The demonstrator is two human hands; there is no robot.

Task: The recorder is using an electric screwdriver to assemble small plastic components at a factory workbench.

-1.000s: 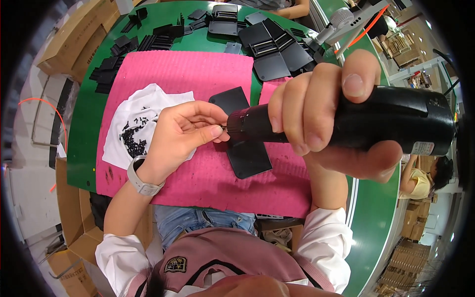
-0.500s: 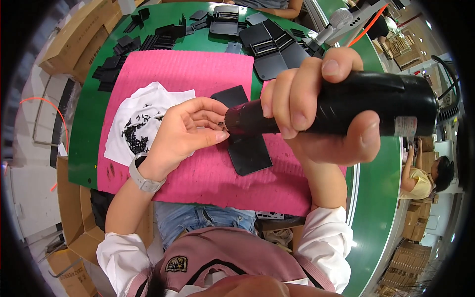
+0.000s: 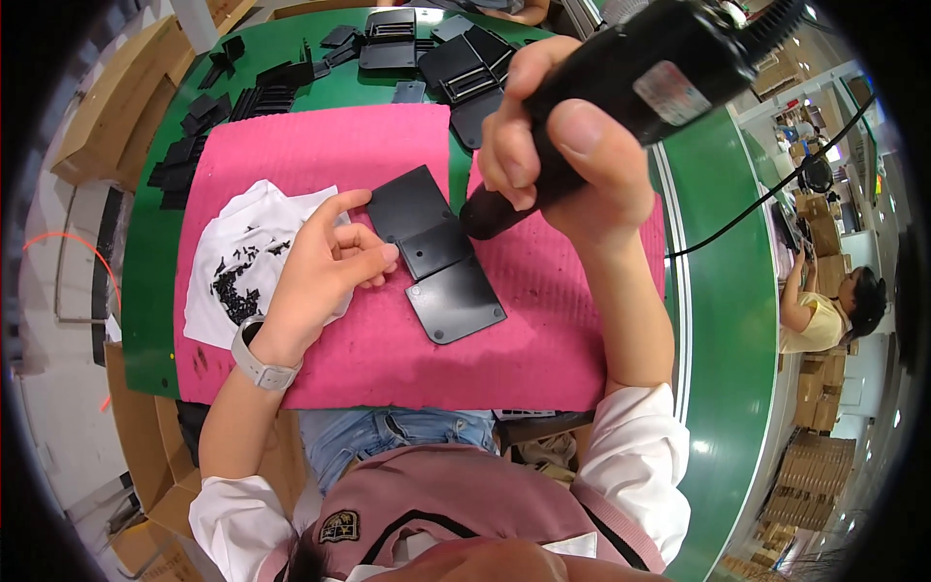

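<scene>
A black, pistol-less electric screwdriver (image 3: 606, 107) is wrapped in the fingers of my right hand (image 3: 572, 160). It slants down to the left, and its narrow nose hangs at the right edge of a black plastic panel (image 3: 451, 296); whether it touches cannot be told. The panel lies flat and tilted on the pink mat (image 3: 543, 330), with a seam across its middle and small round holes. My left hand (image 3: 325, 257) has its thumb and index finger at the panel's left edge, other fingers curled. Beside that hand, small black screws (image 3: 236, 291) lie heaped on a white cloth (image 3: 208, 262).
Behind the mat, stacked black plastic parts (image 3: 262, 100) and more panels (image 3: 464, 73) line the far side of the green table (image 3: 145, 320). A black cable (image 3: 747, 218) crosses the right side. Cardboard boxes (image 3: 145, 427) stand at the left, and another person's arm shows at the far edge.
My right hand has lifted and tilted the screwdriver, bringing its nose away from my left fingers to the panel's right edge. My left fingers have shifted to the panel's left edge. The view has turned slightly.
</scene>
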